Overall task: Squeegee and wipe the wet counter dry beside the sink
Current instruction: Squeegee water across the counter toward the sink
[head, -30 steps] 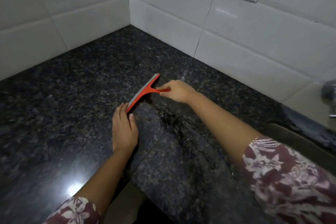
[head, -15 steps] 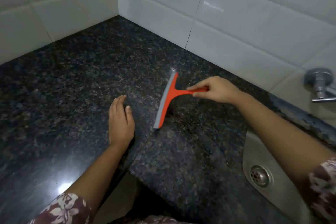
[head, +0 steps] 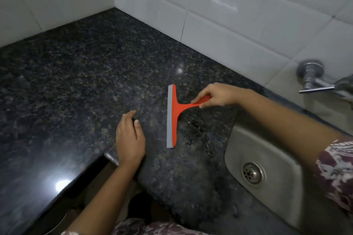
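An orange squeegee (head: 172, 118) with a grey rubber blade lies on the dark speckled granite counter (head: 80, 74), its blade running near to far. My right hand (head: 215, 95) grips its handle from the right. Just right of the blade, a patch of water streaks (head: 193, 128) glistens on the stone, close to the steel sink (head: 267, 160). My left hand (head: 129, 137) rests flat on the counter, fingers together, a little left of the blade and not touching it.
White tiled walls (head: 238, 30) meet in a corner at the back. A chrome tap (head: 313, 78) juts out above the sink at the right. The sink drain (head: 252, 172) is visible. The counter's front edge (head: 63, 191) drops off at the lower left.
My right hand has pulled the squeegee rightward toward the sink, turning the blade from diagonal to nearly straight. The left hand stayed flat in place. The view shifted, showing more of the sink.
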